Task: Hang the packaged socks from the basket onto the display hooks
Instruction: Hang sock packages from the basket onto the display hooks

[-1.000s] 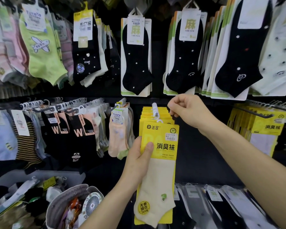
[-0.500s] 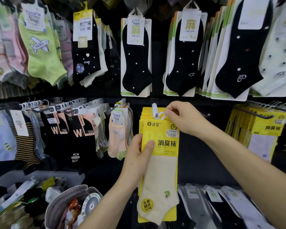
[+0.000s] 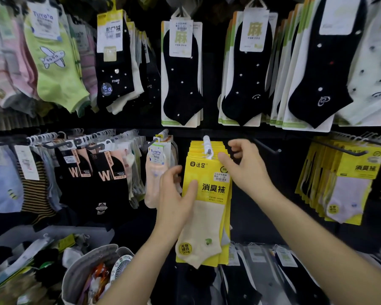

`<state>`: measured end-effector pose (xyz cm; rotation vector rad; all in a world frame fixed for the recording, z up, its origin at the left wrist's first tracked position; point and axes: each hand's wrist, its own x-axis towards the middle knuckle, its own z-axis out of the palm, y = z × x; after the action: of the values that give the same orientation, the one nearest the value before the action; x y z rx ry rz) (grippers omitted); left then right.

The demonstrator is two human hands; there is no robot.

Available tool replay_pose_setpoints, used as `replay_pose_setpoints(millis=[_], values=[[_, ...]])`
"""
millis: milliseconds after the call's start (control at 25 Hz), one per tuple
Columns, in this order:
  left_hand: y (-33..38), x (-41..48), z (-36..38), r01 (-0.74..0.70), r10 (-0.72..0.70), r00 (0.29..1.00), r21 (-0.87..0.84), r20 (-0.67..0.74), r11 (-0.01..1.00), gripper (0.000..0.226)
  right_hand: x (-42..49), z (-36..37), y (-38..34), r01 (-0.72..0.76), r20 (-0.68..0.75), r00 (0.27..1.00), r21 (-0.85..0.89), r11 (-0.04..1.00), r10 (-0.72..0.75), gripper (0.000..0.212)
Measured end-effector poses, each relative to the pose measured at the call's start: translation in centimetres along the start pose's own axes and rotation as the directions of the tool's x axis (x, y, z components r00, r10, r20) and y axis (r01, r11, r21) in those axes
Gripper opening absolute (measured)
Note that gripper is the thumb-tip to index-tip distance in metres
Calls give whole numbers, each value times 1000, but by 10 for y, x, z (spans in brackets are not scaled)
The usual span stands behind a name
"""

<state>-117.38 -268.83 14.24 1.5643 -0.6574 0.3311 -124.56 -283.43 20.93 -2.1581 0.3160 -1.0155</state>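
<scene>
Sock pack (image 3: 209,194) on hook (image 3: 207,144), front of yellow stack (image 3: 195,148), left hand (image 3: 174,199) pinching its left edge, thumb on front, fingers behind, right hand (image 3: 246,170) by top corner, fingers loosely spread, gripping nothing

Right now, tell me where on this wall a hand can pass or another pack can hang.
Free: the bare hook and the dark panel under it, between the right hand and the far yellow packs. Crowded: the full hook above the yellow pack in the left hand, the rails to its left, and the whole top row.
</scene>
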Motion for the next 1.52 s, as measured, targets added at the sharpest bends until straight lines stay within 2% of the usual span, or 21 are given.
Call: replay_pose_setpoints(millis=[80, 200, 320, 400, 480, 640, 720, 800, 920, 1000, 1080, 1160, 1200, 1280, 1400, 1520], values=[[9, 16, 7, 55, -47, 996, -106, 77, 993, 51, -20, 10, 11, -93, 52, 995, 196, 976, 84, 48], [13, 22, 19, 169, -126, 977, -262, 172, 950, 51, -44, 27, 20, -102, 208, 978, 431, 897, 12, 42], [4, 14, 23, 157, -93, 977, -358, 190, 921, 50, -47, 31, 26, -147, 267, 964, 532, 834, -1, 67], [-3, 9, 23, 161, -78, 974, -399, 214, 903, 41, -47, 33, 30, -181, 279, 960, 535, 825, 30, 72], [-6, 3, 24, 229, -124, 959, -440, 255, 868, 33, -50, 37, 33, -230, 293, 952, 518, 824, 81, 72], [-10, -1, 23, 400, -217, 902, -535, 372, 745, 50, -53, 41, 40, -251, 309, 946, 501, 828, 99, 86], [-18, -5, 19, 451, -240, 881, -573, 408, 684, 63, -58, 41, 49, -290, 348, 930, 488, 823, 121, 86], [-32, -17, 19, 520, -332, 848, -535, 412, 666, 76, -72, 46, 60, -344, 378, 911, 473, 811, 166, 81], [-48, -37, 25, 634, -461, 770, -457, 440, 624, 81, -93, 58, 69, -378, 405, 897, 489, 786, 180, 75], [-48, -39, 23, 641, -476, 764, -434, 435, 633, 81, -92, 56, 70, -412, 427, 882, 491, 767, 200, 85], [-42, -27, 18, 570, -431, 817, -422, 383, 705, 78, -84, 48, 69, -426, 440, 872, 465, 776, 215, 98], [-31, -1, 17, 449, -354, 891, -428, 285, 784, 75, -62, 38, 68, -427, 375, 886, 426, 797, 274, 99], [-23, 16, 17, 420, -343, 906, -435, 247, 796, 72, -45, 34, 65, -437, 333, 891, 450, 778, 308, 98], [-5, 46, 19, 436, -367, 900, -451, 237, 779, 62, -8, 26, 55, -464, 290, 886, 526, 713, 363, 91], [9, 71, 26, 492, -371, 867, -461, 332, 738, 52, 26, 26, 38, -535, 351, 845, 570, 624, 403, 77], [13, 79, 32, 578, -421, 812, -460, 403, 674, 62, 28, 32, 26, -575, 433, 818, 614, 541, 379, 65]])
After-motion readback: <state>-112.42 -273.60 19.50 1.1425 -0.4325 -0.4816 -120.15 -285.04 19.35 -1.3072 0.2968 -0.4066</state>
